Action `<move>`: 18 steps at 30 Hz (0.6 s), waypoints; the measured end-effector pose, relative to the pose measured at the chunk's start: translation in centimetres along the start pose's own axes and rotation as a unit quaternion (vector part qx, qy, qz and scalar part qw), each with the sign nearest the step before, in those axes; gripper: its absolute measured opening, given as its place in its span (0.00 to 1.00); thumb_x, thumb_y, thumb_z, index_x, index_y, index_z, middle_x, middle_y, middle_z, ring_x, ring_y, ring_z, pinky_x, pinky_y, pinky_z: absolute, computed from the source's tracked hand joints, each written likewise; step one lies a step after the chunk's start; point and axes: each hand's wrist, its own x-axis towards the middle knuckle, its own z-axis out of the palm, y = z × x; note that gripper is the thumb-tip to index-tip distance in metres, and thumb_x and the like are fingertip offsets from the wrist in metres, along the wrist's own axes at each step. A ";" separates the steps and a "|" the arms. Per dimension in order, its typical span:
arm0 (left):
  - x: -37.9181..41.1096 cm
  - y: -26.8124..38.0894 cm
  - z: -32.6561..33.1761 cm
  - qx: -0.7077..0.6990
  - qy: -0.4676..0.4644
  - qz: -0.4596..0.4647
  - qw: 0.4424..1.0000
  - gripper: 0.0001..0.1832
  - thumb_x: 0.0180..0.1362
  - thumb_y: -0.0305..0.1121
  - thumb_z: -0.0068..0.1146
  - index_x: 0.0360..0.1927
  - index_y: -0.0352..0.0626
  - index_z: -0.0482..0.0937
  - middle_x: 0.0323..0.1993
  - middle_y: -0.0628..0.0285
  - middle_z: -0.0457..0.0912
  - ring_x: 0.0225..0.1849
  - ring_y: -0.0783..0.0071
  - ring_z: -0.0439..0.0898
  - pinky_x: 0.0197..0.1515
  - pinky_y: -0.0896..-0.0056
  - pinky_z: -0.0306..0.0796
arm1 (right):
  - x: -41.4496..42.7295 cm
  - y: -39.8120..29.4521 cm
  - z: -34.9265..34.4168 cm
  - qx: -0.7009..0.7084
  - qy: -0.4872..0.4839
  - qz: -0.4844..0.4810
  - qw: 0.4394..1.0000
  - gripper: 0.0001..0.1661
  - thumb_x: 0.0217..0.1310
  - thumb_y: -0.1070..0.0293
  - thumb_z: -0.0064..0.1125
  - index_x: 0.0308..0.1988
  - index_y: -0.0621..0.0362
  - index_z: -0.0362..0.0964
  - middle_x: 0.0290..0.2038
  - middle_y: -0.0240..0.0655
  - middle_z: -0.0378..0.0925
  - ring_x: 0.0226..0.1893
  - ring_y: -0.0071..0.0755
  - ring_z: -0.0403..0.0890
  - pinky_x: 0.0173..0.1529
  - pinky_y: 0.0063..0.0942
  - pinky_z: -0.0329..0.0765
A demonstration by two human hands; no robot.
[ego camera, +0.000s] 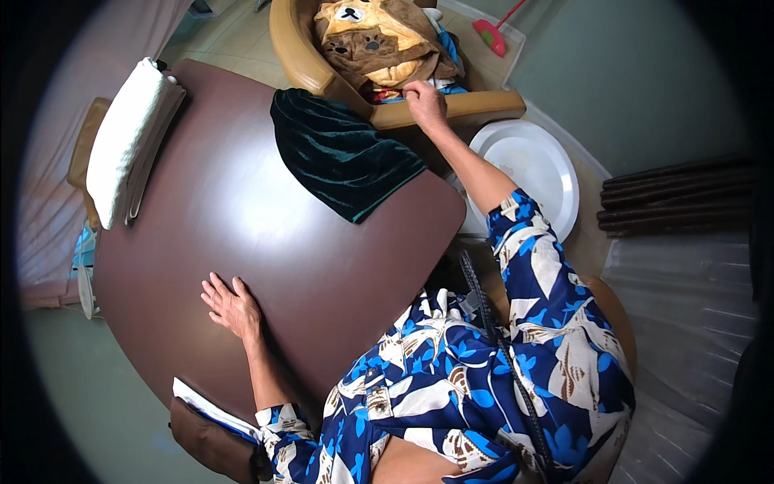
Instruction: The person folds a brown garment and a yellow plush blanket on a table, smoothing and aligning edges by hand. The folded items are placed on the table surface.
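My left hand (pixel 232 307) rests on the brown tabletop (pixel 338 290), palm down with the fingers spread, holding nothing. My right hand (pixel 427 104) is over the near arm of a tan leather armchair (pixel 508 104), its fingers curled next to the pile of cloth on the seat; whether they pinch any cloth cannot be made out. On that pile lies a brown and yellow plush cloth (pixel 387 45) with a bear face and paw prints. A dark green velvet cloth (pixel 338 151) lies at the table's edge between my hands, partly against the chair.
A folded white towel (pixel 130 145) lies at the table's far left. To the right of the table is a large round white basin (pixel 544 175). A brown item with white and blue layers (pixel 211 429) is at the lower left edge. A pink dustpan or brush (pixel 491 37) lies behind the chair.
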 end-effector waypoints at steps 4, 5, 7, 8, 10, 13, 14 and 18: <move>-0.2 0.0 -0.8 -0.024 -0.015 0.003 1.000 0.30 0.59 0.52 0.35 0.64 0.52 0.53 0.66 0.58 0.48 0.67 0.56 0.45 0.63 0.43 0.41 | 0.7 1.5 2.6 -0.059 -0.091 -0.009 0.994 0.12 0.47 0.66 0.49 0.33 0.56 0.75 0.32 0.42 0.75 0.36 0.47 0.75 0.41 0.37 0.71; -0.3 -0.1 -0.8 -0.026 -0.015 0.004 1.000 0.30 0.59 0.52 0.35 0.64 0.52 0.53 0.66 0.58 0.48 0.67 0.57 0.45 0.63 0.44 0.41 | 0.8 2.0 3.1 -0.078 -0.112 -0.024 0.990 0.13 0.47 0.65 0.48 0.33 0.55 0.75 0.33 0.43 0.75 0.37 0.48 0.75 0.42 0.38 0.71; -0.5 -0.5 -0.9 -0.027 -0.015 0.005 1.000 0.30 0.59 0.51 0.35 0.64 0.52 0.53 0.66 0.58 0.48 0.67 0.57 0.45 0.63 0.44 0.40 | 0.7 2.4 3.7 -0.137 -0.156 -0.023 0.978 0.14 0.46 0.66 0.48 0.36 0.55 0.75 0.36 0.43 0.74 0.40 0.48 0.74 0.43 0.40 0.70; -0.7 -0.6 -1.1 -0.028 -0.016 0.005 0.999 0.30 0.59 0.51 0.35 0.64 0.52 0.53 0.66 0.59 0.48 0.67 0.57 0.45 0.63 0.44 0.40 | 0.6 2.8 4.1 -0.171 -0.170 -0.017 0.970 0.15 0.46 0.66 0.48 0.36 0.54 0.75 0.36 0.43 0.74 0.40 0.48 0.74 0.44 0.41 0.70; -0.8 -0.6 -1.2 -0.033 -0.017 0.009 0.999 0.30 0.60 0.51 0.35 0.64 0.52 0.53 0.66 0.59 0.48 0.67 0.58 0.45 0.63 0.45 0.40 | 0.8 4.4 4.5 -0.219 -0.188 -0.001 0.957 0.15 0.46 0.68 0.48 0.37 0.53 0.75 0.37 0.43 0.73 0.42 0.47 0.73 0.45 0.42 0.69; -0.7 -0.4 -1.0 -0.036 -0.015 0.014 0.999 0.30 0.60 0.52 0.35 0.64 0.52 0.53 0.66 0.59 0.48 0.67 0.58 0.45 0.63 0.45 0.40 | 1.5 6.5 4.5 -0.246 -0.190 -0.002 0.950 0.15 0.46 0.68 0.49 0.38 0.53 0.74 0.40 0.43 0.72 0.44 0.48 0.72 0.46 0.42 0.69; -0.6 -0.2 -0.9 -0.036 -0.013 0.017 0.999 0.30 0.60 0.52 0.34 0.64 0.52 0.53 0.66 0.60 0.48 0.67 0.58 0.45 0.63 0.45 0.41 | 2.0 7.1 4.6 -0.270 -0.220 0.012 0.937 0.14 0.47 0.68 0.49 0.38 0.53 0.74 0.46 0.44 0.69 0.45 0.49 0.71 0.47 0.44 0.69; -2.2 -1.2 -2.3 -0.042 -0.002 0.024 0.999 0.30 0.60 0.53 0.33 0.64 0.53 0.53 0.66 0.62 0.48 0.67 0.59 0.45 0.62 0.45 0.41 | 1.9 5.9 2.6 -0.314 -0.234 0.011 0.920 0.13 0.48 0.68 0.48 0.37 0.53 0.75 0.52 0.43 0.65 0.47 0.50 0.70 0.48 0.45 0.68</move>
